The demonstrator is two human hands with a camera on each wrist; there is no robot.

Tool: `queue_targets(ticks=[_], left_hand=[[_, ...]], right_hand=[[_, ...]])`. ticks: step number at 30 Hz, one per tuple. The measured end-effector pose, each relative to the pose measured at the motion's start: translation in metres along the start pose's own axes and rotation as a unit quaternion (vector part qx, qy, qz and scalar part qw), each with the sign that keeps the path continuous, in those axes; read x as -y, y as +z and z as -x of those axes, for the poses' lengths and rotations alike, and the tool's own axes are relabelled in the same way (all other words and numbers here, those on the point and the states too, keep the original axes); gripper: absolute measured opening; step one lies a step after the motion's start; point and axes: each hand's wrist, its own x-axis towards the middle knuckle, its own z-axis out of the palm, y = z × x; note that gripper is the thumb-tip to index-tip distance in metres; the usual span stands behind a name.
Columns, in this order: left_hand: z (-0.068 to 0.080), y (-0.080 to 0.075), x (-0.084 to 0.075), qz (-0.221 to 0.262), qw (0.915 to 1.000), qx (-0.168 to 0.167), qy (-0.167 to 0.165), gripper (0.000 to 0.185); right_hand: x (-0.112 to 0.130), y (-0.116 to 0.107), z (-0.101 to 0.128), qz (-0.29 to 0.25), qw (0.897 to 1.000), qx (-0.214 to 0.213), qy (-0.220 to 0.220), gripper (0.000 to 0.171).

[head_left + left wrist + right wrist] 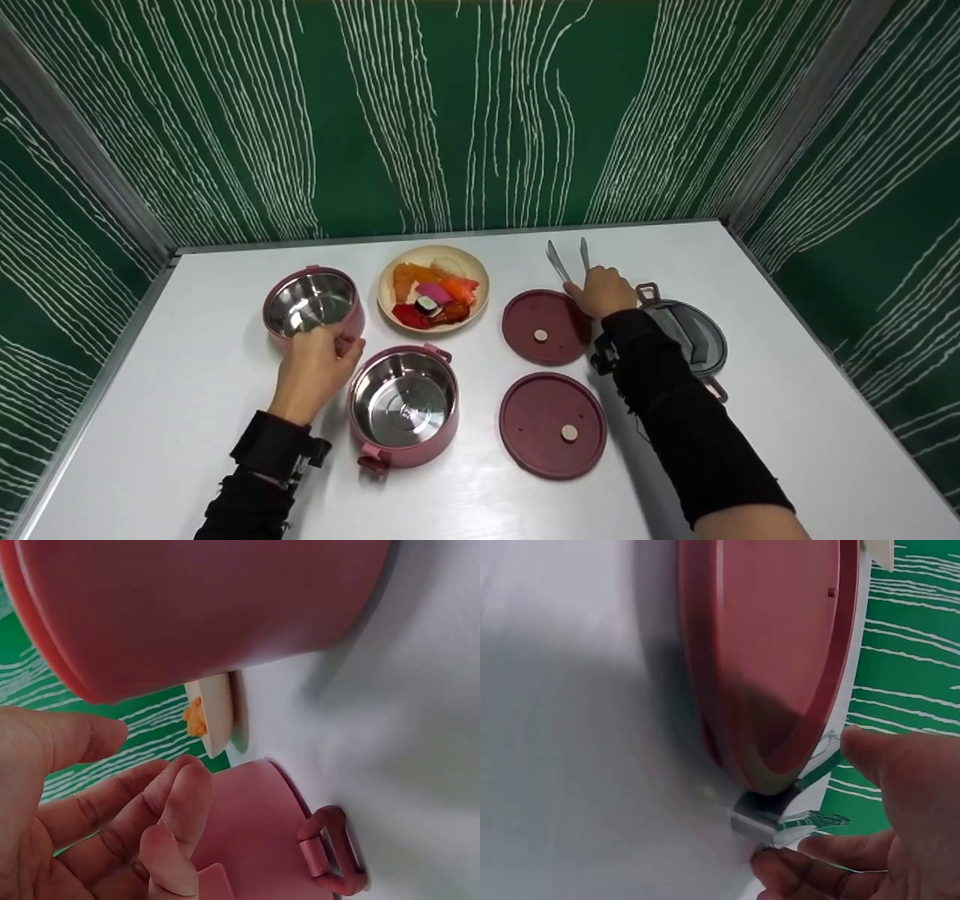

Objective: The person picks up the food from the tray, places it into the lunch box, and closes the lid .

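My left hand (315,367) is beside the near side of a pink pot (274,300) with a shiny steel inside. In the left wrist view its fingers are loosely bent and hold nothing. A second pink pot (409,412), with side handles, sits closer to me. My right hand (606,291) is at the bent end of metal tongs (556,259), thumb by one arm and fingers by the other. The bend of the tongs (756,821) shows at the edge of a dark red round lid (780,637). The palm hides part of the grip.
A cream plate (385,289) of sushi and other food pieces stands at the back. Another dark red lid (551,405) lies nearer me. Partly under my right forearm is a grey oval lid-like piece (712,341) with brown handles. Green walls border the white table (480,502).
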Motion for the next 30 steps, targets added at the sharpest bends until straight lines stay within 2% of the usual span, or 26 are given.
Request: queue_targets(ticks=[7,16,30], left_hand=[[0.001,0.004,0.001,-0.007,1.0000,0.002,-0.005,0.016],[0.000,0.006,0.006,0.005,0.9999,0.011,-0.012,0.014],[-0.005,0.005,0.010,0.019,0.9997,0.014,-0.011,0.013]], right_hand=[[0.000,0.006,-0.002,-0.007,1.000,-0.007,0.012,0.059],[-0.002,0.016,-0.004,-0.009,0.999,-0.023,0.036,0.053],[-0.011,0.016,-0.012,-0.027,0.999,-0.038,0.012,0.041]])
